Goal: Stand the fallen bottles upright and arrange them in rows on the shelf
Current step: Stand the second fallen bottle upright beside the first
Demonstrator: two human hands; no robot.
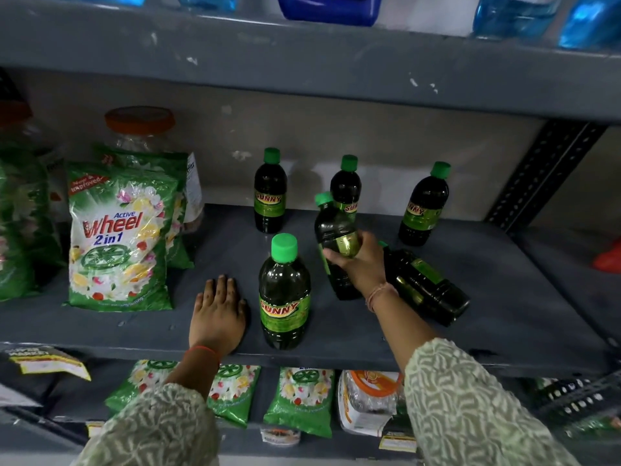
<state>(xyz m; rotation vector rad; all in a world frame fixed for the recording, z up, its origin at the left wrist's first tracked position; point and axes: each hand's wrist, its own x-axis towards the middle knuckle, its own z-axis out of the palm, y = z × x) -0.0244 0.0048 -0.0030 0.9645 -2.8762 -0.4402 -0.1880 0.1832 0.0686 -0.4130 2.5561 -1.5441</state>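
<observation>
I'm gripping a tilted bottle [336,240] mid-shelf in my right hand [361,260], left hand [217,316] resting flat and empty, tipping it upright before lining it up beside the front bottle [284,294].

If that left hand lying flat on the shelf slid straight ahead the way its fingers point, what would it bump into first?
The left hand points toward the back of the shelf. The way looks free up to the back wall; the detergent bag and nearest bottle seem to lie off to either side, though depth is unclear.
</observation>
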